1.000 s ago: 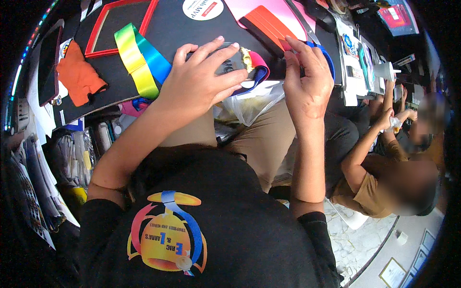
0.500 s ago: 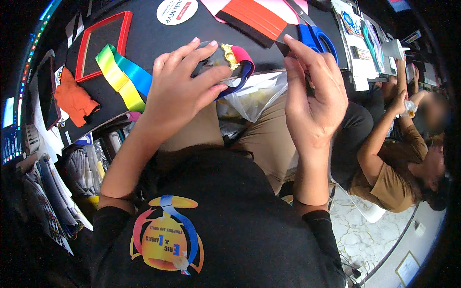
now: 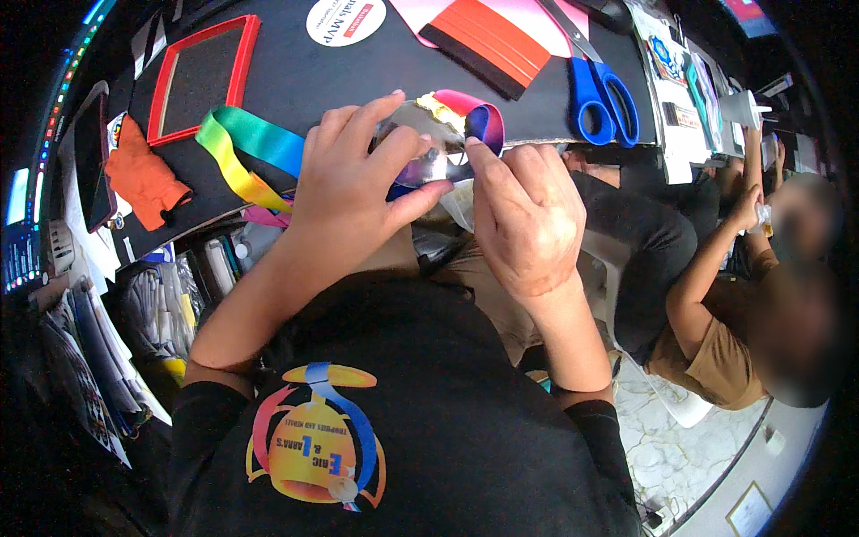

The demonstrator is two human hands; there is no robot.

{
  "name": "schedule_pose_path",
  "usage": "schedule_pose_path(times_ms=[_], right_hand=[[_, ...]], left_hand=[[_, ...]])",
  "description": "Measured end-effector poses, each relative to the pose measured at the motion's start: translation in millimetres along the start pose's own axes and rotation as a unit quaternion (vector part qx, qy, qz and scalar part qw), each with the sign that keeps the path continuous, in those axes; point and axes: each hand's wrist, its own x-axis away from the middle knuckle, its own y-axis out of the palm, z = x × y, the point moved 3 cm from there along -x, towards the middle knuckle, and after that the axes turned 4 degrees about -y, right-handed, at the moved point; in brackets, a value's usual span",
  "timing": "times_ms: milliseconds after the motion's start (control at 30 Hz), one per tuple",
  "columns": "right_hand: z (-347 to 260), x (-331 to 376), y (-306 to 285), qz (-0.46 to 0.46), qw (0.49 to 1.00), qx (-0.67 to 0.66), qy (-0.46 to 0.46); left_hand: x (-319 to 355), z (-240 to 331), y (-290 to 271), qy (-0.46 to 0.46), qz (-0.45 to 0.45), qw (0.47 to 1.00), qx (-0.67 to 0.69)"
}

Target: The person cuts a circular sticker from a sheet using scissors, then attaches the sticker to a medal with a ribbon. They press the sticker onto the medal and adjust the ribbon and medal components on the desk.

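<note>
A round, shiny medal (image 3: 437, 166) with a gold fitting (image 3: 438, 109) at its top lies between my hands at the table's near edge. Its ribbon loops pink to purple (image 3: 486, 118) on the right; a green, yellow and blue stretch (image 3: 253, 136) trails out left from beneath my wrist. My left hand (image 3: 344, 179) grips the medal, thumb on the near rim and fingers over the far side. My right hand (image 3: 530, 210) is closed, its index fingertip against the medal's right edge. Whatever those curled fingers may hold is hidden.
Blue-handled scissors (image 3: 601, 103) and a red squeegee (image 3: 488, 45) lie beyond my right hand. An oval printed sticker (image 3: 347, 20), red frame (image 3: 204, 76) and orange cloth (image 3: 143, 179) rest on the black table. At right sits another person (image 3: 716, 331).
My right hand has come left and inward from its raised place, and its index finger now meets the medal. My left hand stays around the medal. The plastic bag below is mostly covered now.
</note>
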Motion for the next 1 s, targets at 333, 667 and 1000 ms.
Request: schedule_pose_path(times_ms=[333, 667, 1000], right_hand=[[-4.6, -1.9, 9.3, -0.007, 0.995, 0.1, -0.024], [-7.4, -9.9, 9.2, -0.022, 0.994, 0.109, -0.008], [-10.5, -26.0, 5.6, -0.076, 0.99, 0.121, 0.018]], left_hand=[[3.8, -7.3, 6.0, 0.002, 0.057, 0.998, 0.035], [5.7, -9.1, 8.9, 0.016, 0.082, 0.996, 0.029], [4.8, -10.1, 6.8, 0.017, 0.082, 0.996, 0.041]])
